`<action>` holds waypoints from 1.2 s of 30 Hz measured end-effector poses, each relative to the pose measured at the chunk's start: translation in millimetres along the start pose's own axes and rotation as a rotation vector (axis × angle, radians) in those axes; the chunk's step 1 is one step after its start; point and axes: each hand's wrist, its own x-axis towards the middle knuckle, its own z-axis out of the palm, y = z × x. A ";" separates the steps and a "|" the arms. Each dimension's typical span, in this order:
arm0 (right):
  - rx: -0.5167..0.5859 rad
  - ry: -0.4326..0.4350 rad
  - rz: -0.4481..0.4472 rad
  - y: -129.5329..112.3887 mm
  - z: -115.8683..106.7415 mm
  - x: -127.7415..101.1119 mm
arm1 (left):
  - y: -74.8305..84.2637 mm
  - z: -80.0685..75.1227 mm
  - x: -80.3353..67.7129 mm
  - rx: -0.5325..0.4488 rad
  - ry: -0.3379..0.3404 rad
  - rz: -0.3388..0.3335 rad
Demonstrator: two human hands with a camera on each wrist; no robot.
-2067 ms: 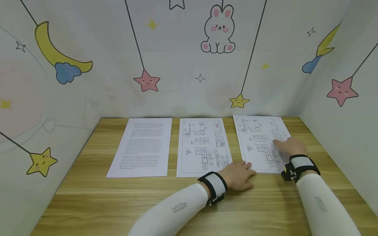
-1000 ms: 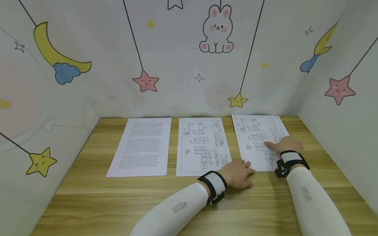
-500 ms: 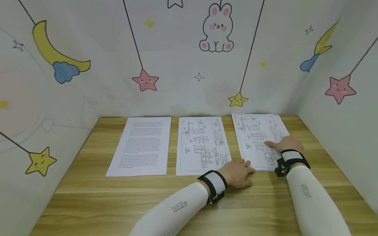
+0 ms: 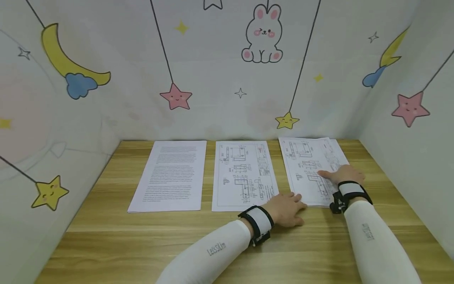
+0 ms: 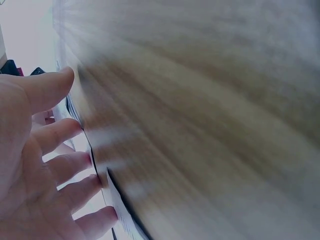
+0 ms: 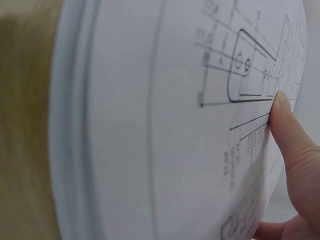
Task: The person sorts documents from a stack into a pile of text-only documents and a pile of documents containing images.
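Note:
Three lots of paper lie on the wooden table [image 4: 142, 244]: a text sheet [image 4: 170, 175] at the left, a drawing sheet [image 4: 244, 175] in the middle, and a stack of drawing sheets [image 4: 308, 165] at the right. My right hand [image 4: 342, 173] lies flat on the right stack, fingers straight, pressing its top sheet [image 6: 150, 125]. That top sheet sits slightly askew, so a lower sheet's corner shows at the far right. My left hand [image 4: 285, 207] rests flat on the table, fingertips [image 5: 80, 160] touching the stack's near left corner.
Patterned walls with stars, a moon and a rabbit close in the table at the back [image 4: 227, 79], the left [image 4: 42, 157] and the right [image 4: 418, 138]. Bare wood runs along the near edge in front of the papers.
My right hand has slid a little left and toward me on the right stack, and the top sheet has shifted, baring a lower sheet's far right corner. The left hand has stayed put.

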 end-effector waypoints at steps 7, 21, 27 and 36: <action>-0.009 0.025 0.024 -7.6 -7.4 -12.7 | 0.6 -1.8 0.3 -0.001 0.005 -0.009; 0.188 0.031 -0.030 -7.4 -3.0 -10.9 | -0.8 -1.3 -1.3 -0.008 0.013 -0.012; 0.247 0.023 -0.049 -4.6 2.6 -9.1 | 0.2 -0.6 -2.1 0.008 0.011 0.005; 0.639 -0.227 -0.127 26.8 10.8 6.7 | -1.1 1.1 0.4 -0.039 -0.014 0.011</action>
